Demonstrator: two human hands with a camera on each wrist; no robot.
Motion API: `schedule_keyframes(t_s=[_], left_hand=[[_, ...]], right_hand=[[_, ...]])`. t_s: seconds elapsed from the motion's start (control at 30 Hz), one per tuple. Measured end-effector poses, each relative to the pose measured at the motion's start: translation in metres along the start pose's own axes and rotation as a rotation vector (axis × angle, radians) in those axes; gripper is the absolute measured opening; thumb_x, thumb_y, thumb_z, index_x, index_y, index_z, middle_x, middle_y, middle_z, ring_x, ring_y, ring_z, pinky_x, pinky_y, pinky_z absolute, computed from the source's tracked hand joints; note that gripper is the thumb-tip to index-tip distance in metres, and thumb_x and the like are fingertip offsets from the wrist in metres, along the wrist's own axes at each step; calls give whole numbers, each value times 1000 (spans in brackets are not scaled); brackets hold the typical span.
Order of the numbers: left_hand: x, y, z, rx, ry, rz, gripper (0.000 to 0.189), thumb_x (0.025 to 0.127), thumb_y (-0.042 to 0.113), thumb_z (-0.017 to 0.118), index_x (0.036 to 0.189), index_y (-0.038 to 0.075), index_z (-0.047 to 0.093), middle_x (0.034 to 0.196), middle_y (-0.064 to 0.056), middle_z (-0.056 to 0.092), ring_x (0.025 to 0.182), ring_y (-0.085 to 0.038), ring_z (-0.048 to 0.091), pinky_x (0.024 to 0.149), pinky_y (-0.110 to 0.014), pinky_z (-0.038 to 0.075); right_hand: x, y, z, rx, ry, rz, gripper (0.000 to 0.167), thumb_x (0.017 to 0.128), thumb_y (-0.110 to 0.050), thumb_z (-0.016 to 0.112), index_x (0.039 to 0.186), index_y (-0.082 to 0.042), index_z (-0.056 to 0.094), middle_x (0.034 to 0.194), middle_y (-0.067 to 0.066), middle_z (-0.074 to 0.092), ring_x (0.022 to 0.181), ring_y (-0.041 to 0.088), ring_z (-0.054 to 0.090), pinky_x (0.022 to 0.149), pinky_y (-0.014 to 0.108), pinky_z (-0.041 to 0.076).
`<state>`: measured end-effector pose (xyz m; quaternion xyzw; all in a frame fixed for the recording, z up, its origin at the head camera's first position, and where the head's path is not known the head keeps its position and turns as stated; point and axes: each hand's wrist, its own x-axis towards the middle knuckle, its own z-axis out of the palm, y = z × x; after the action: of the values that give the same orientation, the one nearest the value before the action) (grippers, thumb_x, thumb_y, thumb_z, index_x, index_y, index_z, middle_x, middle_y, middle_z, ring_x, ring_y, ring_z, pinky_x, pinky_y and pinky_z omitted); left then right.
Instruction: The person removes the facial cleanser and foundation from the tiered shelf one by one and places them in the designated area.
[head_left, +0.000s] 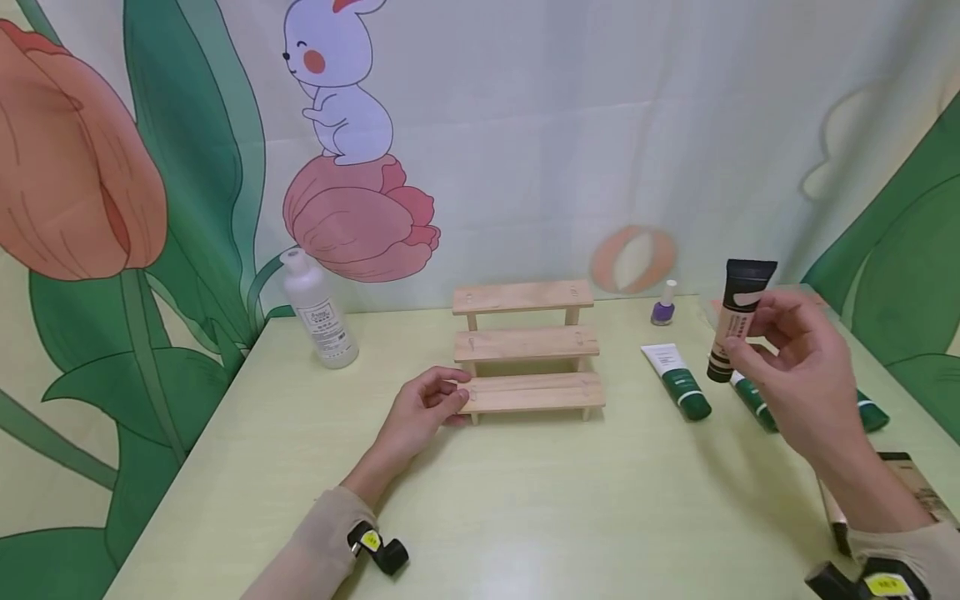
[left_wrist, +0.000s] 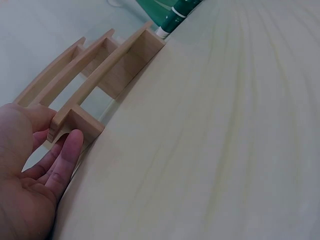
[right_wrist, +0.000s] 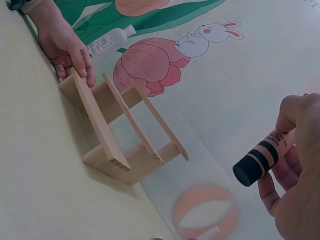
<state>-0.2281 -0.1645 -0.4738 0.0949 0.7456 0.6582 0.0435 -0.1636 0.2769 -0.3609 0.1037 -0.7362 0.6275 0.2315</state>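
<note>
A three-step wooden stand (head_left: 528,392) sits on the table, its steps rising toward the back. At its left end, my left hand (head_left: 423,407) pinches the lowest board, thumb above and fingers beneath, as the left wrist view shows of the hand (left_wrist: 37,165) and stand (left_wrist: 107,65). Above the table on the right, my right hand (head_left: 810,375) holds a small pink-and-black squeeze tube (head_left: 737,321) upright between thumb and fingers. Its black banded cap (right_wrist: 255,165) points down and away from the palm. The tube is apart from the stand (right_wrist: 100,125).
A white bottle (head_left: 322,321) stands at the back left. Purple nail polish (head_left: 663,307) stands right of the stand. A green-and-white tube (head_left: 678,383) lies near it; more green tubes (head_left: 753,402) and a tan-and-black package (head_left: 911,483) are partly behind my right arm. A printed curtain (head_left: 525,167) hangs behind.
</note>
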Motion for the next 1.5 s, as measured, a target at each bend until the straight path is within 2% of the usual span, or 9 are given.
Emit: schedule_keyframes(t_s=[0.13,0.27,0.4,0.53,0.63,0.73,0.97,1.27,1.5], left_hand=[[0,0,-1,5,0,-1,25,108,8,74,133,4,74,109,-15,68,93,-20,71,82,-33,71],[1,0,-1,3,1,-3,25,108,8,74,133,4,74,110,-16,68,94,-20,71,82,-34,71],[0,0,-1,-1,-4,-1,25,108,8,74,133,4,74,110,-17,69,94,-21,72,83,-35,71],[-1,1,-2,5,-4,1,25,109,9,73,133,3,74,110,-17,70,94,-20,72,83,-35,71],[0,2,-1,8,2,3,24,109,8,73,133,4,74,109,-16,70,93,-21,72,83,-35,71],[0,1,-1,6,7,3,24,109,7,73,132,4,74,108,-15,70,93,-21,72,82,-35,71],[0,1,0,6,6,-11,23,109,7,73,132,6,75,108,-13,69,93,-20,72,81,-34,71],[1,1,0,10,6,-13,24,108,9,74,133,6,74,109,-16,70,94,-20,73,83,-35,71],[0,2,0,10,10,-14,24,109,8,74,132,6,75,109,-14,71,94,-19,73,83,-35,71]], right_hand=[[-12,3,-6,124,-22,-28,49,96,22,68,137,-4,64,124,5,64,105,17,61,89,11,62],[-26,11,-13,158,-21,0,48,96,24,68,135,-4,64,121,4,66,104,15,63,87,10,62],[-42,20,-21,65,-28,60,47,96,20,73,133,-8,64,122,0,67,105,9,64,86,9,61],[-58,30,-28,-192,-55,90,45,97,15,76,132,-8,61,124,-7,63,105,2,64,85,7,59],[-69,39,-31,-356,-82,113,44,98,11,78,134,-2,57,124,-13,60,105,-1,63,83,7,60],[-79,46,-35,-400,-122,169,48,99,7,79,138,3,53,119,-12,61,102,-2,62,79,10,61],[-93,52,-42,-519,-263,356,62,101,-7,82,151,5,47,125,19,66,92,1,63,71,18,61],[-96,54,-38,-619,-369,457,63,97,-14,87,151,1,57,114,12,66,86,12,62,64,23,56],[-96,57,-35,-644,-376,501,64,98,-20,87,151,2,60,116,13,66,88,15,62,64,23,56]])
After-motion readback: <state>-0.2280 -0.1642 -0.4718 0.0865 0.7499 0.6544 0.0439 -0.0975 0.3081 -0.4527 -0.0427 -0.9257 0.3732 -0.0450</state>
